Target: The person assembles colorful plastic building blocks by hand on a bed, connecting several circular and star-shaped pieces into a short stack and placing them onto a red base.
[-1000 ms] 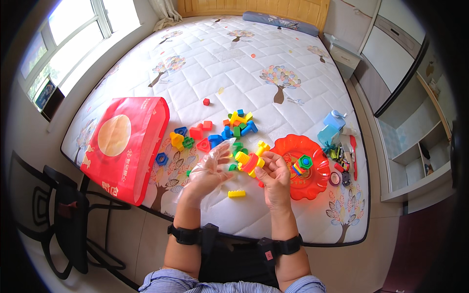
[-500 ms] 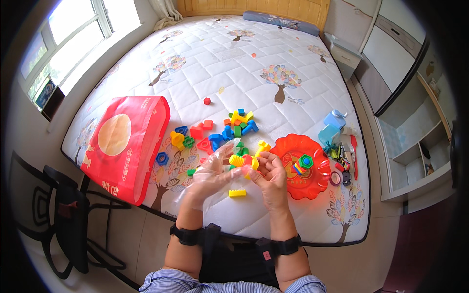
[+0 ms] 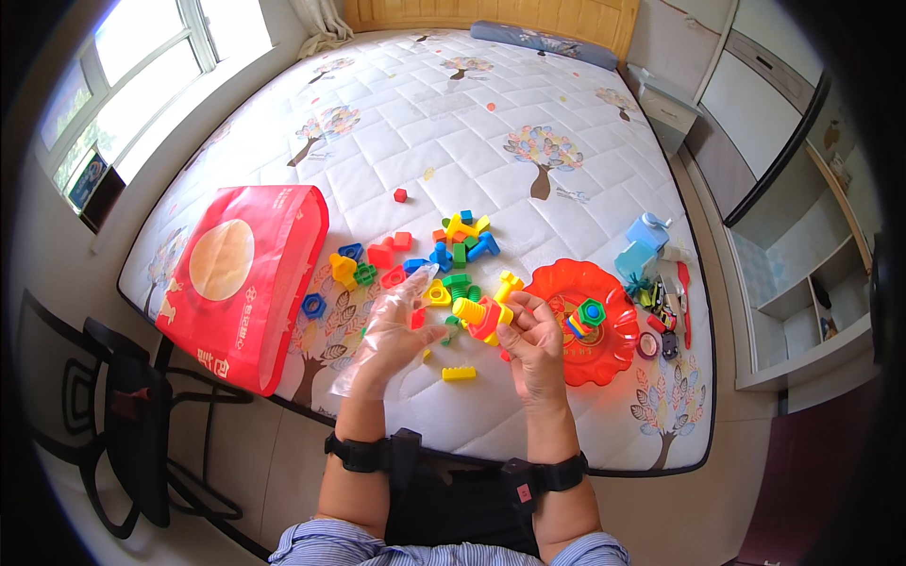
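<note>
My right hand pinches a yellow toy bolt by its head end, and a red toy nut sits around the bolt's shaft. My left hand, in a loose clear plastic glove, is open just left of the bolt's threaded end, with its fingers apart and holding nothing. Beyond both hands lie several plastic nuts and bolts, among them a green bolt, a yellow nut and a blue bolt. A yellow block rests on the mattress between my forearms.
A red scalloped plate carries a stacked nut-and-bolt piece on the right. Past it are a light-blue bottle, a red knife-shaped toy and a tape roll. A large red bag lies on the mattress at left.
My left hand has drawn back leftward from the bolt, and its fingers have spread. My right hand still holds the bolt and nut, now slightly tilted.
</note>
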### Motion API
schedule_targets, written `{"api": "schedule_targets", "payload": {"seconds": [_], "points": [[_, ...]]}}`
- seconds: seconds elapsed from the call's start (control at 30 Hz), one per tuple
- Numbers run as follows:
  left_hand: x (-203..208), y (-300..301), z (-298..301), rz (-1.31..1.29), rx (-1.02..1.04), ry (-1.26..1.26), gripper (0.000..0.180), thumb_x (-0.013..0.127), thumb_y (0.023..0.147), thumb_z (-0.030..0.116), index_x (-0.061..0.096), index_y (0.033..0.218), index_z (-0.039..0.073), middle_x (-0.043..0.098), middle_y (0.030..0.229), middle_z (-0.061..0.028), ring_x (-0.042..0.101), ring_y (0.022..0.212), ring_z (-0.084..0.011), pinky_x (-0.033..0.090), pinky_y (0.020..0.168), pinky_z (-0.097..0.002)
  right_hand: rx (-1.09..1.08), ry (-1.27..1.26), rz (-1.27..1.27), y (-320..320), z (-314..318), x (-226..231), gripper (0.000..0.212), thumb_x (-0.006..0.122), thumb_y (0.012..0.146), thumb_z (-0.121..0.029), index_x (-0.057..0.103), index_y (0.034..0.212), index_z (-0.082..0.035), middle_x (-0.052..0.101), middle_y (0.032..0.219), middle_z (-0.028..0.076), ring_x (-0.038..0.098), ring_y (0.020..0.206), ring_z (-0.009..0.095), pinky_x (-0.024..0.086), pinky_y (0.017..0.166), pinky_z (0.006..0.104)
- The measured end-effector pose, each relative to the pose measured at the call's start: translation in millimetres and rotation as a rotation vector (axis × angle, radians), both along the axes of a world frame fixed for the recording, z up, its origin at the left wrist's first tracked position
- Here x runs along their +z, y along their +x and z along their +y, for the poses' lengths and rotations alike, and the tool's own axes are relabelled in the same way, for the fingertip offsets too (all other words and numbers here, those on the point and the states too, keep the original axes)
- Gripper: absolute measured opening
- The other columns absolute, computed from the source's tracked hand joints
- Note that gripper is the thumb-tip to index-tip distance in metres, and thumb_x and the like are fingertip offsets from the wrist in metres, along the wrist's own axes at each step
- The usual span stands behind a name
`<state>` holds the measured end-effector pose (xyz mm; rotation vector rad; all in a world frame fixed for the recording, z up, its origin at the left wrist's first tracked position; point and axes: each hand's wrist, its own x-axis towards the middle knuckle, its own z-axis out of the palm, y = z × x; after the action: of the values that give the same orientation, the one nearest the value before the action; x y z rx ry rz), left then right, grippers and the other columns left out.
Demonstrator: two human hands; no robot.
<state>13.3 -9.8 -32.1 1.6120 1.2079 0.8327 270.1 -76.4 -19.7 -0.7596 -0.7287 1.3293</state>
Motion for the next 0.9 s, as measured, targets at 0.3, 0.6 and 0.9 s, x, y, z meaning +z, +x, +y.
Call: {"api": "schedule_targets", "payload": {"seconds": [0.3,0.6,0.9], "points": [[28.6,18.3,-17.0,-0.207,-0.181,0.009,0.091,0.109,0.104,0.041,0.068,0.178,0.008,0.079,0.164,-0.0140,0.080,0.144,-0.0274,0.065,0.123,-0.0448,-0.018,0.024,-0.104,-0.8,-1.6,1.0,0.072,0.100,0.106,-0.002,0.060,0.167,0.002,0.082,0.152,0.019,0.081,0.139,0.022,0.066,0.123,0.0368],[18.6,24.0,-18.8,-0.165,-0.120,0.160,0.076,0.113,0.098,0.039,0.082,0.163,0.014,0.081,0.151,-0.0085,0.080,0.136,-0.0240,0.066,0.117,-0.0433,0.061,0.021,-0.103,0.4,-3.9,1.3,0.045,0.091,0.115,-0.001,0.075,0.156,0.003,0.084,0.145,0.013,0.081,0.134,0.018,0.064,0.121,0.0342],[16.9,25.9,-21.2,-0.170,-0.141,0.382,0.076,0.117,0.091,0.021,0.081,0.157,0.010,0.080,0.150,-0.0096,0.078,0.140,-0.0244,0.064,0.122,-0.0420,0.097,-0.059,-0.046,5.5,-3.0,-0.3,0.042,0.085,0.118,-0.003,0.077,0.158,0.004,0.087,0.137,0.013,0.086,0.124,0.020,0.071,0.112,0.0376]]}}
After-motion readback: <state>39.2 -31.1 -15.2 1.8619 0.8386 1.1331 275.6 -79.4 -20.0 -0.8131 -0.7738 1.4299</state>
